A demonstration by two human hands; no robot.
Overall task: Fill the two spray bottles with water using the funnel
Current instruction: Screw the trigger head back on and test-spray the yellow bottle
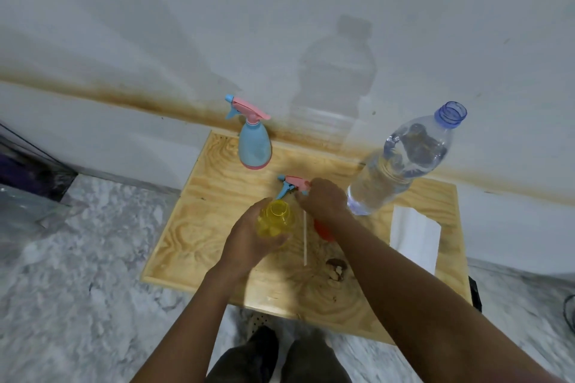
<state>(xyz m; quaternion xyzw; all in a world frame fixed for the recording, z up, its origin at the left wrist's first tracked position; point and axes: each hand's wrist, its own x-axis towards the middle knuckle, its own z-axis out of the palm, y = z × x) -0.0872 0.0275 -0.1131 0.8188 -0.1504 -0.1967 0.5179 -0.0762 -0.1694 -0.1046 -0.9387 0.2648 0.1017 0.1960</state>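
Wooden table [193, 227]: left hand [249, 239] grips yellow bottle [275, 218]; right hand [323, 199] holds spray head [294, 182] just beside.

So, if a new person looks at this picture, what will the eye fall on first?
First, the two hands at the middle of the wooden table: the left hand holds an open yellow bottle, and the right hand holds a pink and blue spray head apart from it. Next, a big clear water bottle, uncapped, stands at the right, and a blue spray bottle stands at the back edge.
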